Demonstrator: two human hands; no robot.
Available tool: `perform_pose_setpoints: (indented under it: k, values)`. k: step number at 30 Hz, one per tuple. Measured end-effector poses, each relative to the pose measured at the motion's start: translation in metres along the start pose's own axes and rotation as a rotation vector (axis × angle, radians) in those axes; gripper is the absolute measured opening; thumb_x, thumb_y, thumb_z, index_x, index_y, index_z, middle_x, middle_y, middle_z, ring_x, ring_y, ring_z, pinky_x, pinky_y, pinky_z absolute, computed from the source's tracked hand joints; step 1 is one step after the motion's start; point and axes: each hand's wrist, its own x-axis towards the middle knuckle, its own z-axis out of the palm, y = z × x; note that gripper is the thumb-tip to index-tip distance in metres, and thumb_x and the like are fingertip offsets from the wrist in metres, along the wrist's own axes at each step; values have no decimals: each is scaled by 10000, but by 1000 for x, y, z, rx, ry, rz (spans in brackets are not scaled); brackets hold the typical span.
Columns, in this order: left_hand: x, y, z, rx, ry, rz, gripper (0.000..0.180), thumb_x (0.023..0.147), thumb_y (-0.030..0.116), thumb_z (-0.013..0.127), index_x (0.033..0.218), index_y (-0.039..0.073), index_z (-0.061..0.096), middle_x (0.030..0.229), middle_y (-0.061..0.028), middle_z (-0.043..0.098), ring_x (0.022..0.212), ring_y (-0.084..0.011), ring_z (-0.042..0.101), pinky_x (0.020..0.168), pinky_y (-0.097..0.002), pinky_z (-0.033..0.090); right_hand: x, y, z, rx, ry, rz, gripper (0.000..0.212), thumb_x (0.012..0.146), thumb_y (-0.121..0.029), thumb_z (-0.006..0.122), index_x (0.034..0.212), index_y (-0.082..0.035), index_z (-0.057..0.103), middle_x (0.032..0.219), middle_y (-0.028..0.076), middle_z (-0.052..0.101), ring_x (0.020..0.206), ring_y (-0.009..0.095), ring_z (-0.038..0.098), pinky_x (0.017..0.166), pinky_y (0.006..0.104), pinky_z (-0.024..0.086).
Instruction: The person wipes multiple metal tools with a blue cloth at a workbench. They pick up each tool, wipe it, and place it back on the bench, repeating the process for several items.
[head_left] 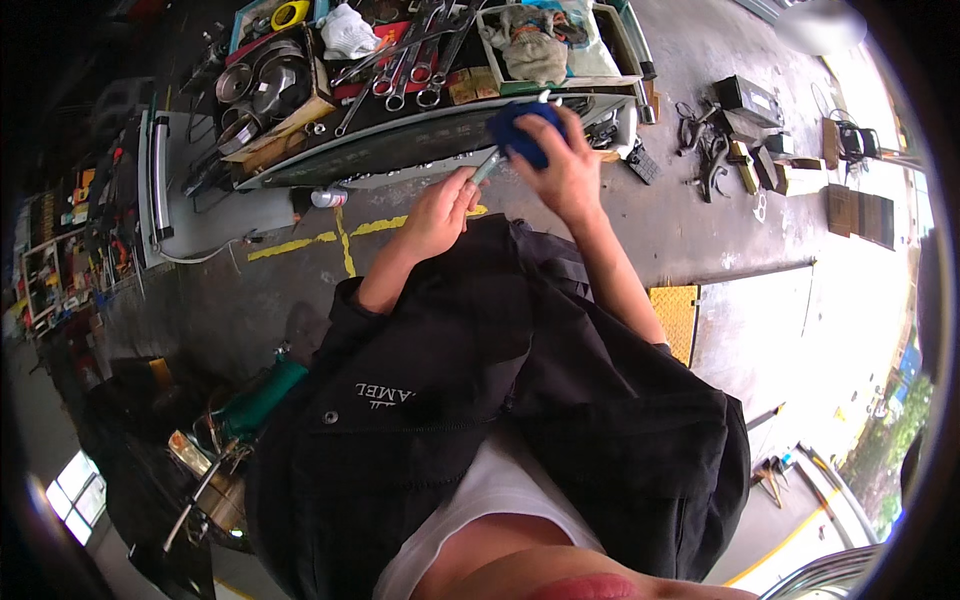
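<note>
A: Which container is the largest?

B: The dark bench (380, 150), set across the top of the view and bearing the others.

A: And the boxes upon it?

B: On the right, a pale-rimmed box (624, 48), containing grey gloves (535, 45) and a whitish bag (595, 40). At centre, a red surface (352, 91) with long wrenches (420, 60) spread over it, ring ends toward the person. On the left, a brown box (285, 128) of round metal rings (235, 80). Behind that, a blue tray (240, 30), partly cut off, with a yellow tape measure (289, 14) among its contents.

A: The hands?

B: Both in front of the bench. The right hand (565, 165) is closed round a dark blue bundle (515, 128), cloth-like but blurred. The left hand (440, 212), lower and nearer the body, pinches a thin pale stick (485, 168) between thumb and fingers.

A: Do the two held things meet?

B: The stick's upper end reaches the bundle's lower edge; whether it continues inside cannot be told.
</note>
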Motion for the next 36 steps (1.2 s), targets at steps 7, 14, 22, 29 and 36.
perform_pose_setpoints:
  k: [7, 14, 22, 29, 36]
  values:
    - [-6, 4, 0, 154, 85, 73, 215, 1001, 91, 501, 1176, -22, 555, 900, -177, 644, 729, -318, 661, 663, -419, 516, -7, 6, -24, 99, -266, -72, 674, 727, -188, 822, 1348, -223, 563, 1443, 123, 510, 1173, 365, 629, 900, 443, 579]
    - [6, 6, 5, 422, 32, 285, 191, 861, -3, 563, 1047, -31, 529, 967, -223, 622, 929, -449, 601, 769, -507, 484, -20, -14, -21, 370, -501, 155, 925, 666, -112, 856, 1478, -133, 414, 1333, 191, 613, 1197, 392, 617, 989, 442, 519]
    - [6, 24, 8, 367, 128, 269, 124, 953, 94, 563, 1009, -12, 533, 885, -204, 610, 840, -421, 609, 722, -491, 492, -16, -20, -18, 327, -398, 310, 737, 676, -126, 844, 1321, -118, 489, 1144, 163, 672, 1015, 418, 667, 855, 455, 554]
    - [6, 14, -7, -492, -129, -257, 283, 1086, 269, 453, 981, 21, 540, 756, -23, 494, 624, -133, 516, 621, -349, 582, -37, 3, 3, 227, -166, -128, 739, 608, -84, 857, 1268, -107, 524, 1099, 134, 639, 959, 379, 659, 800, 443, 560]
    - [-1, 11, -7, -650, -242, -384, 221, 1069, 234, 486, 950, 52, 529, 730, 21, 455, 603, -87, 496, 587, -295, 541, -35, -6, -2, 260, -264, -91, 736, 620, -117, 851, 1276, -113, 519, 1223, 151, 575, 999, 406, 641, 811, 457, 561]
